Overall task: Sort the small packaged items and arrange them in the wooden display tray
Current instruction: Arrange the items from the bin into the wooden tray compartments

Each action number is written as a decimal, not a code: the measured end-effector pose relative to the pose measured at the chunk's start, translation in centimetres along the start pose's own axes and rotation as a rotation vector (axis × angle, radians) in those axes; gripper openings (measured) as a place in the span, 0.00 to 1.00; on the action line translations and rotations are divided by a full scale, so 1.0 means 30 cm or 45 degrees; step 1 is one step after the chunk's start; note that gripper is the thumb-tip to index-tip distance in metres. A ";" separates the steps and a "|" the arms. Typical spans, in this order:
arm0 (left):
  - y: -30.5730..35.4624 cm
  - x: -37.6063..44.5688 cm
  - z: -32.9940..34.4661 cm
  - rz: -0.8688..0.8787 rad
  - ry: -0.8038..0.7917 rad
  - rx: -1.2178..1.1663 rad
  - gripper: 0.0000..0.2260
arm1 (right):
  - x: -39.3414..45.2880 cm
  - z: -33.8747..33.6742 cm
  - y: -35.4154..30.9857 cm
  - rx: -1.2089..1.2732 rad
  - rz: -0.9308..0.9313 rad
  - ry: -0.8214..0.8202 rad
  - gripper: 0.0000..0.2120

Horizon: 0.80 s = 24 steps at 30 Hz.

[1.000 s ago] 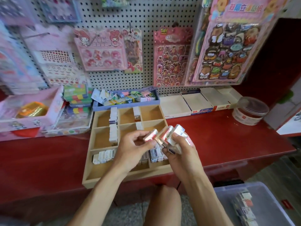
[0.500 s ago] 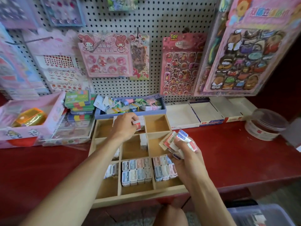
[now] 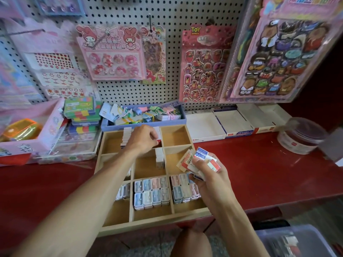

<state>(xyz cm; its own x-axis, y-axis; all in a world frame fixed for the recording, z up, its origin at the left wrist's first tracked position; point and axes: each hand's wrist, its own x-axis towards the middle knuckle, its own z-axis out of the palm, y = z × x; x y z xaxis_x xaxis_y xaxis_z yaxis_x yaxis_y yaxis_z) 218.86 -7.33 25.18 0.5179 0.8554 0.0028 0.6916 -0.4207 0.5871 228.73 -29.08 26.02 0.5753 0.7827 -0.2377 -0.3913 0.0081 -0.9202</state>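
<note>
Behind tray [image 3: 187, 137], blue box [image 3: 111, 125]

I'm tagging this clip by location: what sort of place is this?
Most likely a small stationery or toy shop. Sticker sheets hang on a pegboard above a red counter, and a wooden display tray holds rows of small packaged items.
</note>
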 end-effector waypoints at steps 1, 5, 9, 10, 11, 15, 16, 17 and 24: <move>0.000 -0.007 -0.010 0.006 -0.014 -0.005 0.04 | -0.003 0.001 -0.002 0.007 0.000 0.002 0.07; 0.042 -0.104 -0.049 0.050 0.132 -0.155 0.04 | -0.018 0.011 -0.006 0.063 -0.009 0.018 0.06; 0.103 -0.280 -0.053 0.056 -0.049 -0.715 0.08 | -0.029 0.040 -0.004 0.215 0.018 0.033 0.09; 0.112 -0.319 -0.054 0.040 -0.142 -0.809 0.08 | -0.032 0.048 -0.004 0.251 0.028 0.034 0.10; 0.115 -0.352 -0.054 0.039 -0.212 -0.870 0.07 | -0.037 0.058 -0.004 0.287 0.035 0.029 0.12; 0.105 -0.406 -0.067 0.063 -0.197 -0.981 0.07 | -0.052 0.091 -0.004 0.339 0.038 -0.033 0.16; 0.094 -0.407 -0.078 0.068 -0.182 -0.998 0.08 | -0.055 0.102 -0.004 0.344 0.041 -0.051 0.16; 0.084 -0.406 -0.092 0.078 -0.182 -1.004 0.10 | -0.055 0.114 -0.004 0.351 0.044 -0.067 0.15; 0.021 -0.389 -0.197 -0.004 -0.023 -0.900 0.13 | -0.037 0.230 -0.001 0.345 0.081 -0.101 0.12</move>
<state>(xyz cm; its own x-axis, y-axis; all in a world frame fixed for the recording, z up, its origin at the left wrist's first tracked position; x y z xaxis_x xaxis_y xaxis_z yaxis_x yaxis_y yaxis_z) 210.28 -15.79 30.31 0.5288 0.8487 -0.0094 0.2040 -0.1163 0.9720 223.14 -25.66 28.47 0.4894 0.8332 -0.2576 -0.6088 0.1149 -0.7850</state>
